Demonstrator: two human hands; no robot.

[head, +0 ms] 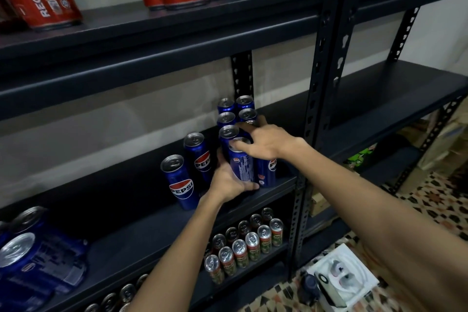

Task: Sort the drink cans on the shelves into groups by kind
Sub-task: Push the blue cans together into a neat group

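Blue can (241,167) half-hidden by left hand (228,181) and right hand (266,143).

free: bare shelf board (121,230) left-front | blocked: Pepsi cans (236,119) — upright post (321,78) at right

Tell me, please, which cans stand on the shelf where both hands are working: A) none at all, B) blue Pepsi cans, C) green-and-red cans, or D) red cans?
B: both the left hand and right hand grip a blue Pepsi can among others on that middle shelf.
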